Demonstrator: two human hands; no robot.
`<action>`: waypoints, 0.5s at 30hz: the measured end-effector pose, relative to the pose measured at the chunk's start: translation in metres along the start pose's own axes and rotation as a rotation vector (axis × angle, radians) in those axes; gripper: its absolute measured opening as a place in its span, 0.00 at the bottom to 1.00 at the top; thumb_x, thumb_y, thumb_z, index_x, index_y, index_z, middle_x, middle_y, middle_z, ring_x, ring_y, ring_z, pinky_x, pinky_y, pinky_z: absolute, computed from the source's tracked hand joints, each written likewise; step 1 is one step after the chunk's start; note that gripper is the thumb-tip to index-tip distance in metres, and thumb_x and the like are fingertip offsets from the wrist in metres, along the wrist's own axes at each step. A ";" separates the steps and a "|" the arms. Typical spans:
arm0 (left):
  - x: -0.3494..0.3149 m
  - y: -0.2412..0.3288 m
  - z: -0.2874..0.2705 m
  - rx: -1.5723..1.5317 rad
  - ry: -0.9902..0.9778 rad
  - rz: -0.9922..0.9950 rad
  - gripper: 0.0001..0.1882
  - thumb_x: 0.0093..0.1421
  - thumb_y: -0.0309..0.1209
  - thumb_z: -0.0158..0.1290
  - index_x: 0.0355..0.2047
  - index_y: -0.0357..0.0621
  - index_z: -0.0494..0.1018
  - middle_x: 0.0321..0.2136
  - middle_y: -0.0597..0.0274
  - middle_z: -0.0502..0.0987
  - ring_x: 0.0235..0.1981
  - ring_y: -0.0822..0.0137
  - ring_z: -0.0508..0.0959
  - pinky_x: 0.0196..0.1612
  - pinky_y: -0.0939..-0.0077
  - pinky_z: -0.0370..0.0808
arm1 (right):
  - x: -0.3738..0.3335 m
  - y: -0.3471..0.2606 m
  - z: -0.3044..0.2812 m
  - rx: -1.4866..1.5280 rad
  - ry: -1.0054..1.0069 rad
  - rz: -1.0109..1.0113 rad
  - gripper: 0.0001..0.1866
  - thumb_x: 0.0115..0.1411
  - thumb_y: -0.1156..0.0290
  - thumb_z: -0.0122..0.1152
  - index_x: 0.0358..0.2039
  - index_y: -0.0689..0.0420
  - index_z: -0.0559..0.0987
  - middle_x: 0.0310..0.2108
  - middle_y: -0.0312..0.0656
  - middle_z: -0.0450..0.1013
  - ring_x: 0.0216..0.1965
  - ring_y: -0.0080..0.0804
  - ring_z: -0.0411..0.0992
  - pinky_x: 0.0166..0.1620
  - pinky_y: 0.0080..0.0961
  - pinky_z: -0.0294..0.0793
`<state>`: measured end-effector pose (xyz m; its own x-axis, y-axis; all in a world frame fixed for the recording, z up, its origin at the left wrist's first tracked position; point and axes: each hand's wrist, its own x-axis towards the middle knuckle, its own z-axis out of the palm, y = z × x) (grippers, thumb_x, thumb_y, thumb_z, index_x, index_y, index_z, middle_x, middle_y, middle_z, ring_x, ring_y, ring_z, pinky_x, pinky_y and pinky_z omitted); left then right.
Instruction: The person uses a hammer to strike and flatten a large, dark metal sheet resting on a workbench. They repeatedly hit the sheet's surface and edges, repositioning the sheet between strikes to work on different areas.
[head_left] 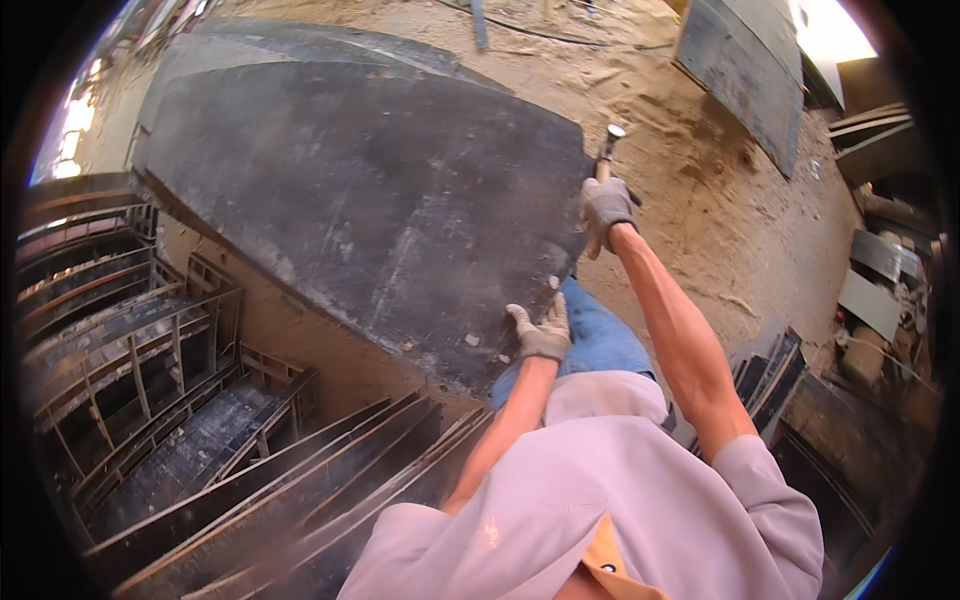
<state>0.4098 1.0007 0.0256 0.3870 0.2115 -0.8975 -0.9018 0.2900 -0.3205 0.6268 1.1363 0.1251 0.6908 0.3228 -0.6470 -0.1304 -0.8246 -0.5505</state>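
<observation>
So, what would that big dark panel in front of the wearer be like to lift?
The dark panel is probably stiff, since its broad face looks flat rather than rumpled. It's likely heavy and awkward, as it dwarfs the gloved left hand. Its pale, dusty-looking patches might make it slightly slippery.

Uneven sandy brown floor point(700, 190), white glare point(838, 32) at upper right, bright patches point(76, 120) at upper left.

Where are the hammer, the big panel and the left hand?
Hammer point(606, 153), head camera: where its head meets the handle.
Big panel point(350, 190), head camera: middle of its dark face.
Left hand point(543, 338), head camera: middle of the glove.
</observation>
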 end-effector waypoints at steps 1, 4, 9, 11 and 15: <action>0.004 0.002 -0.006 0.027 -0.023 0.012 0.43 0.59 0.62 0.53 0.56 0.31 0.71 0.56 0.43 0.75 0.57 0.44 0.75 0.59 0.47 0.76 | -0.003 0.001 0.006 0.206 0.016 0.011 0.12 0.61 0.65 0.54 0.29 0.62 0.73 0.14 0.42 0.69 0.14 0.39 0.72 0.18 0.36 0.71; 0.001 0.000 0.001 -0.005 -0.006 0.034 0.42 0.59 0.60 0.55 0.57 0.31 0.70 0.56 0.43 0.75 0.58 0.44 0.74 0.60 0.48 0.75 | 0.027 0.039 0.038 0.043 0.152 0.022 0.18 0.61 0.58 0.53 0.33 0.65 0.75 0.24 0.53 0.75 0.26 0.47 0.78 0.29 0.43 0.76; 0.004 -0.008 0.001 0.023 0.013 0.071 0.39 0.58 0.57 0.58 0.56 0.35 0.71 0.56 0.46 0.76 0.58 0.46 0.75 0.60 0.49 0.75 | 0.046 0.061 0.031 -0.120 0.282 -0.098 0.24 0.63 0.54 0.55 0.39 0.68 0.75 0.36 0.65 0.76 0.40 0.60 0.77 0.42 0.48 0.75; -0.002 -0.009 0.004 -0.016 0.005 0.068 0.37 0.58 0.55 0.59 0.55 0.38 0.71 0.56 0.48 0.75 0.58 0.46 0.74 0.60 0.49 0.75 | 0.043 0.043 0.030 -0.116 0.247 -0.079 0.23 0.63 0.55 0.54 0.38 0.67 0.76 0.35 0.65 0.76 0.40 0.59 0.78 0.42 0.47 0.75; -0.005 -0.011 0.005 -0.014 0.054 0.135 0.38 0.57 0.54 0.61 0.57 0.36 0.70 0.57 0.48 0.74 0.59 0.45 0.74 0.61 0.49 0.74 | 0.035 0.037 0.028 -0.179 0.218 -0.096 0.19 0.62 0.60 0.53 0.37 0.66 0.76 0.28 0.60 0.76 0.34 0.56 0.79 0.37 0.46 0.76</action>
<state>0.4191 1.0012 0.0354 0.2509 0.1969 -0.9478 -0.9478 0.2491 -0.1992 0.6259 1.1298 0.0672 0.8327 0.3117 -0.4577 0.0567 -0.8702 -0.4894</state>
